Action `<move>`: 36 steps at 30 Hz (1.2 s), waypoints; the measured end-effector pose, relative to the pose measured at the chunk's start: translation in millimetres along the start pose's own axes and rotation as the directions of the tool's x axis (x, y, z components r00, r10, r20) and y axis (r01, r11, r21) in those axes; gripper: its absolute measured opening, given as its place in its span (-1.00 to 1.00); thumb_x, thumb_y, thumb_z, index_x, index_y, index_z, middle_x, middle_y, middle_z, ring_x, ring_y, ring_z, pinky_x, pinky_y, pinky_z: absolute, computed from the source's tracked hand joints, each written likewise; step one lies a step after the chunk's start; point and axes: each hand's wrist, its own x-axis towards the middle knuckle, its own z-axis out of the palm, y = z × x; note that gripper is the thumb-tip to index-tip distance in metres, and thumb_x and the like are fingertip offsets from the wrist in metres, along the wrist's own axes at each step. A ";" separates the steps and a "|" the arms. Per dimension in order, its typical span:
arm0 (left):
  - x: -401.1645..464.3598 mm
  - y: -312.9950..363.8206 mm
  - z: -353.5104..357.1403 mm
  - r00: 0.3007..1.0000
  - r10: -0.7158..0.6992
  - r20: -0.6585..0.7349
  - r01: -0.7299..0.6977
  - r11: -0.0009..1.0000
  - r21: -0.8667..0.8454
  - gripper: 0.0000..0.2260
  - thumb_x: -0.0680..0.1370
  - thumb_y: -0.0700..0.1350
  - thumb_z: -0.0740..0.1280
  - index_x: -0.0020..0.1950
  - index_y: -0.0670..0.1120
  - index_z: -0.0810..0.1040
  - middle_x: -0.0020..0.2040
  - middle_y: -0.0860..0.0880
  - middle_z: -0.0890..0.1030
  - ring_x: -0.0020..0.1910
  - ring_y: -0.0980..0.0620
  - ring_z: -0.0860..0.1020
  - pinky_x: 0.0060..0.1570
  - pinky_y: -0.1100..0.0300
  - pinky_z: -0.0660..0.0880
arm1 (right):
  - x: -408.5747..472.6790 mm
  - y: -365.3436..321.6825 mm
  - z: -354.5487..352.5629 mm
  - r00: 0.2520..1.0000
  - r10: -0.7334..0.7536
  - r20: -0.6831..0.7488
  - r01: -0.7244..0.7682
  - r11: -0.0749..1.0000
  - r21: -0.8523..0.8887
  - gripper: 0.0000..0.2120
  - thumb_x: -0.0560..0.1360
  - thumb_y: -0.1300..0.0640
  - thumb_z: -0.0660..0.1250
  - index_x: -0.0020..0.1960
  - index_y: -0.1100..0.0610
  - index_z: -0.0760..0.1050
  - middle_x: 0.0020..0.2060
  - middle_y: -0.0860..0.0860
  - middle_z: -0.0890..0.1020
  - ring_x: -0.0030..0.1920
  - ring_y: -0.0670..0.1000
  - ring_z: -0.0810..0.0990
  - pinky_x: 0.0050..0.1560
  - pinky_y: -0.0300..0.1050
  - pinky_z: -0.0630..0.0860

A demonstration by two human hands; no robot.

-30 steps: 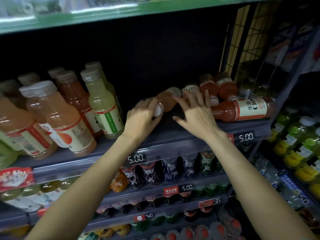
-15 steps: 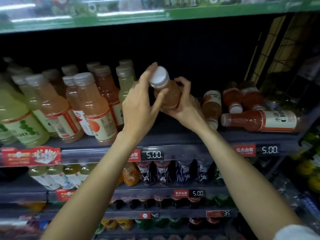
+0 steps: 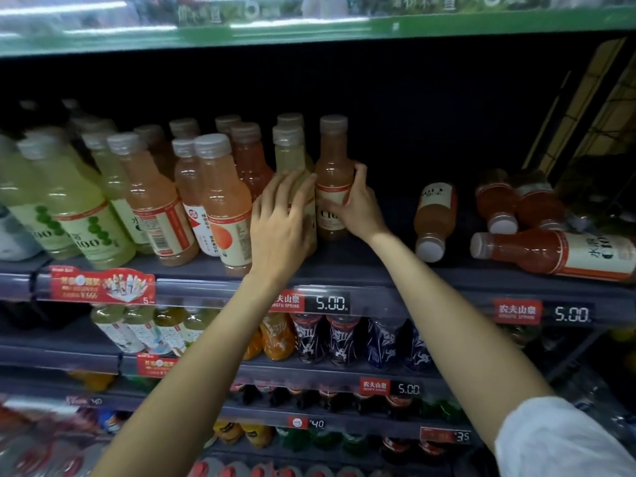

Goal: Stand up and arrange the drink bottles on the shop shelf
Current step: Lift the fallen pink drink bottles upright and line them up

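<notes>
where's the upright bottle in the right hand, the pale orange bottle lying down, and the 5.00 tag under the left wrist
upright bottle (image 3: 333, 166), head view, shoulder
lying bottle (image 3: 434, 215), head view, body
price tag (image 3: 331, 302), head view, digits

Right hand (image 3: 358, 208) is gripping an upright orange-juice plastic bottle with a grey cap (image 3: 333, 173) on the dark shop shelf (image 3: 378, 270). Left hand (image 3: 278, 222), fingers straight, is touching a pale yellow-green bottle (image 3: 290, 156) beside it. Four red-orange bottles are lying flat at right, the nearest (image 3: 554, 251) along the shelf's front edge.

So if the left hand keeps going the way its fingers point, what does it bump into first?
Most likely the pale yellow bottle right ahead; the left hand already looks to be against it, though depth is unclear.
</notes>
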 end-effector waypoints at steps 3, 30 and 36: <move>-4.5 -2.3 2.5 1.000 0.010 -0.005 -0.010 1.000 0.017 -0.46 0.40 -0.19 0.29 0.40 -0.09 0.40 0.38 -0.10 0.45 0.38 -0.09 0.29 0.27 -0.01 0.31 | 1.2 2.9 -0.9 0.999 -0.030 -0.024 0.024 0.979 -0.204 -0.16 0.40 -0.09 0.45 0.50 0.13 0.08 0.34 0.13 0.42 0.30 0.15 0.43 0.22 0.09 0.44; 10.2 85.6 33.9 0.946 -0.017 0.322 0.174 0.867 -0.466 -0.63 0.34 -0.09 0.46 0.10 -0.14 0.54 0.02 -0.10 0.56 -0.06 -0.11 0.57 -0.15 0.11 0.47 | -57.9 39.9 -127.2 0.985 0.007 0.174 0.114 0.727 -0.677 -0.30 0.48 0.31 0.31 0.51 -0.04 0.12 0.47 0.02 0.18 0.43 0.09 0.19 0.35 -0.02 0.26; 31.6 85.2 -2.5 0.999 0.008 0.032 0.015 0.757 -0.654 -0.63 0.36 -0.06 0.37 0.09 -0.21 0.61 -0.01 -0.10 0.58 -0.03 0.11 0.53 -0.04 0.39 0.45 | -59.3 26.2 -118.7 0.993 -0.116 -0.002 0.086 0.748 -0.658 -0.29 0.35 -0.02 0.49 0.41 -0.06 0.26 0.33 -0.07 0.43 0.33 0.01 0.35 0.20 -0.09 0.34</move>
